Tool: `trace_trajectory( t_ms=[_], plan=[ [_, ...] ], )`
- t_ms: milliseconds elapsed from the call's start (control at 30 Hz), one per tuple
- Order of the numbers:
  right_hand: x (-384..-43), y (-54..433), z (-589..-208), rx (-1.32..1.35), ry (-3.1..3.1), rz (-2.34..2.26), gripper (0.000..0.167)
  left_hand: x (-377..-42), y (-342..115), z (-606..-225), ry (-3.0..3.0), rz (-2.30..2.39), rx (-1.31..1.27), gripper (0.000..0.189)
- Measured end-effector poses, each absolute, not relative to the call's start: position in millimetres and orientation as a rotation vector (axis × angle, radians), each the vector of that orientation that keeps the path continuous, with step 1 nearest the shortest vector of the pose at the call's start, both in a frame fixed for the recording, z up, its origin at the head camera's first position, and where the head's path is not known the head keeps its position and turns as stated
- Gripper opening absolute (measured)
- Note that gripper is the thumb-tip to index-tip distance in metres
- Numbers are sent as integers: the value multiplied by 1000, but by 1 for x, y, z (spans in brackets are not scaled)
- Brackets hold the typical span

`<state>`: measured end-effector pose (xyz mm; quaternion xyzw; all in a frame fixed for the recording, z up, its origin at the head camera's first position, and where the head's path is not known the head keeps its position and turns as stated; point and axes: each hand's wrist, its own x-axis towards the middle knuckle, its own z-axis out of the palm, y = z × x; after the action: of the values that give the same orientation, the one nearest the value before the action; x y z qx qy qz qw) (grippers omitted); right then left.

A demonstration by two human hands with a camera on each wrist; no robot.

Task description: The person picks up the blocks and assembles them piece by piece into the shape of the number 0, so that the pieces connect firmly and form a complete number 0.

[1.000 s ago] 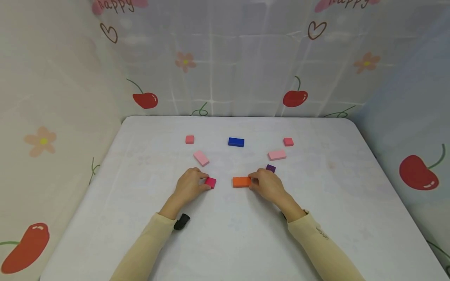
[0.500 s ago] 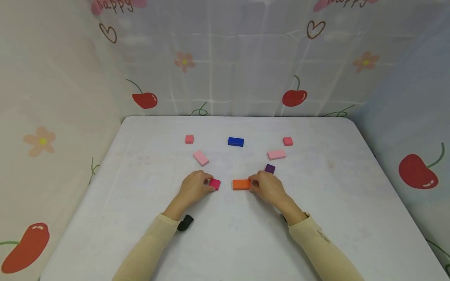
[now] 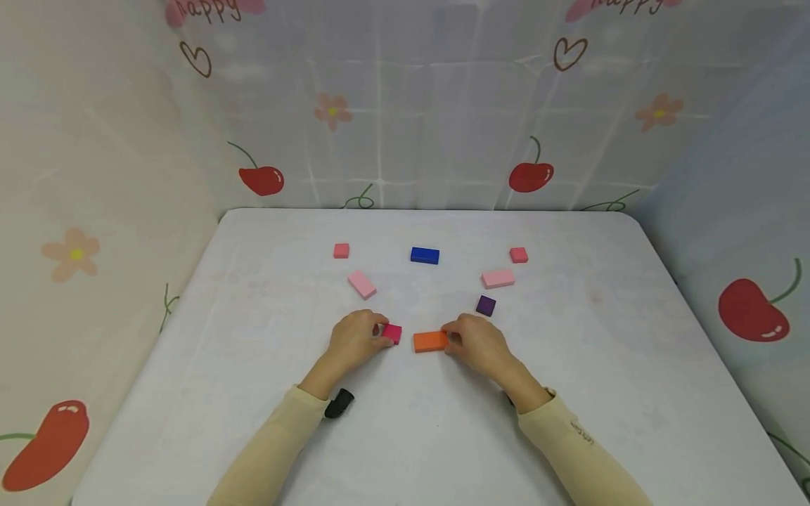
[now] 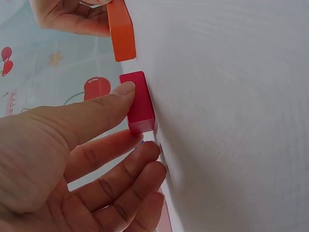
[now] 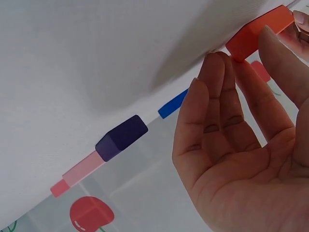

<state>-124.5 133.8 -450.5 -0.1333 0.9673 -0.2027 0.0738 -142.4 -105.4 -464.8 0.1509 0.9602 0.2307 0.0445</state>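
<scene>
Between thumb and index finger my left hand (image 3: 356,339) pinches a crimson block (image 3: 393,334), low over the white table. In the left wrist view the thumb presses the near face of that crimson block (image 4: 141,104), and the other fingers curl loosely below. My right hand (image 3: 479,344) pinches the right end of a longer orange block (image 3: 429,341). A small gap separates the two blocks, with the orange one slightly nearer the person. Just beyond the right hand lies a dark purple block (image 3: 486,305), which also shows as a purple block (image 5: 121,137) in the right wrist view.
Farther back on the white table (image 3: 405,436) lie a blue block (image 3: 425,256), a left pink block (image 3: 363,285), a right pink block (image 3: 498,279) and two small coral blocks, one left (image 3: 342,251) and one right (image 3: 519,255). A patterned curtain (image 3: 430,126) stands behind.
My left hand has moved right with the crimson block, closer to the orange one. The right hand has drawn the orange block slightly toward the person and left, uncovering the purple block.
</scene>
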Motion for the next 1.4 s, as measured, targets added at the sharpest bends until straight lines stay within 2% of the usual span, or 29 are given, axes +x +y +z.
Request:
trace_trajectory(
  t_ms=[1400],
  plan=[
    [-114, 115, -455, -460, 2931, -576, 28, -142, -101, -464, 2997, 632, 502, 27]
  ],
)
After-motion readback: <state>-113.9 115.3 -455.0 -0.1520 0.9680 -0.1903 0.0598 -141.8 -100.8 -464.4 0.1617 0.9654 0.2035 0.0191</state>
